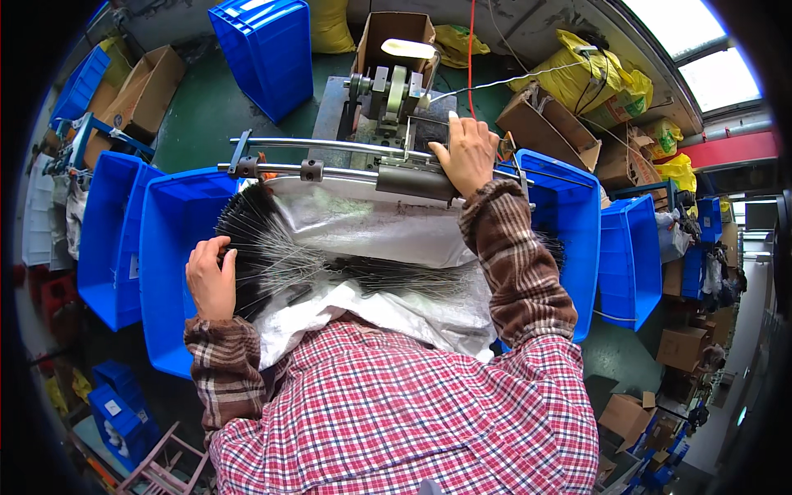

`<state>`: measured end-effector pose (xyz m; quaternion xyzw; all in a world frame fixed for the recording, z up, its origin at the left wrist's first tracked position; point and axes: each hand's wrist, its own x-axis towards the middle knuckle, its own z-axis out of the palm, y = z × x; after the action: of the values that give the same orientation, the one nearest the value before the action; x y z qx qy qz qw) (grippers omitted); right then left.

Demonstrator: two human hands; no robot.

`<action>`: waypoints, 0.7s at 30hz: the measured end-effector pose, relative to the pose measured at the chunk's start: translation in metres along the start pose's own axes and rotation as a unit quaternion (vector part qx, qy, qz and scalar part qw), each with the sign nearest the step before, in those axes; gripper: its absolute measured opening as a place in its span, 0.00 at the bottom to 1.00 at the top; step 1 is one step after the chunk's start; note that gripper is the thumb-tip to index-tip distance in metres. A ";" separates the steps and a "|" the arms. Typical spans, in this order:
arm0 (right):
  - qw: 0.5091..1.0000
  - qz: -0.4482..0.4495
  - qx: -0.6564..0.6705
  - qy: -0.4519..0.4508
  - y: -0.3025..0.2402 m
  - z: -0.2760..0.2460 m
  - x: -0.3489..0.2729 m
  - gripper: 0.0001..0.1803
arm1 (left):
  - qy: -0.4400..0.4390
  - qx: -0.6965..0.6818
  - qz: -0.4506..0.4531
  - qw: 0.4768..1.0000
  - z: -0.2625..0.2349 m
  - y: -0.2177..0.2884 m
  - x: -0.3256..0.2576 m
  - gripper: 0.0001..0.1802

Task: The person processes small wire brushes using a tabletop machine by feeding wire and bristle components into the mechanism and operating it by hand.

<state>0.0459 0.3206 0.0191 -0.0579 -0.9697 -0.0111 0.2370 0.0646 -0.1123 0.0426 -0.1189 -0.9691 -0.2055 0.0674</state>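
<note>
My left hand [213, 276] is beside the left end of a fanned bundle of thin dark wires [276, 247]. Its fingers are bent and its thumb stands apart; nothing shows between them. Out ahead, my right hand [469, 154] lies over the right part of a bench machine [396, 95], near a dark cylinder [412, 181] on its metal rails. That thumb is spread to the left, and the hand holds nothing I can see. Between my arms, the wires lie over a shiny grey sheet [363, 219]. A white woven cloth [371, 318] covers the near side, against my checked apron.
Blue bins stand close on both sides, one at the left [169, 256] and one at the right [577, 239]. Another blue crate [268, 62] is behind the machine. A red cord [471, 58] hangs over it. Cardboard boxes [549, 124] and yellow sacks [577, 74] are piled at the back right.
</note>
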 end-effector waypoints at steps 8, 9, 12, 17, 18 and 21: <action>0.998 0.044 -0.011 -0.043 -0.019 0.012 -0.001 0.23 | 0.040 0.017 -0.042 0.998 -0.004 0.005 0.013 0.14; 0.999 0.036 -0.001 -0.033 -0.027 0.014 0.003 0.21 | 0.047 0.020 -0.034 0.998 -0.004 0.002 0.014 0.12; 0.999 0.013 0.017 -0.034 -0.053 0.020 0.014 0.20 | 0.053 -0.011 -0.041 0.998 0.000 -0.002 0.017 0.07; 0.999 -0.008 0.026 -0.039 -0.051 0.021 0.014 0.20 | 0.051 -0.054 -0.043 0.996 -0.003 0.003 0.020 0.04; 0.998 0.001 0.011 -0.061 -0.044 0.018 0.012 0.22 | 0.052 -0.052 -0.047 0.996 -0.004 0.006 0.020 0.04; 0.999 0.014 0.031 -0.038 -0.014 0.010 0.008 0.15 | 0.098 -0.159 -0.062 0.980 -0.002 0.011 0.022 0.11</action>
<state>0.0328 0.3078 0.0137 -0.0648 -0.9770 0.0244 0.2018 0.0462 -0.0987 0.0529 -0.0471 -0.9181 -0.3717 0.1296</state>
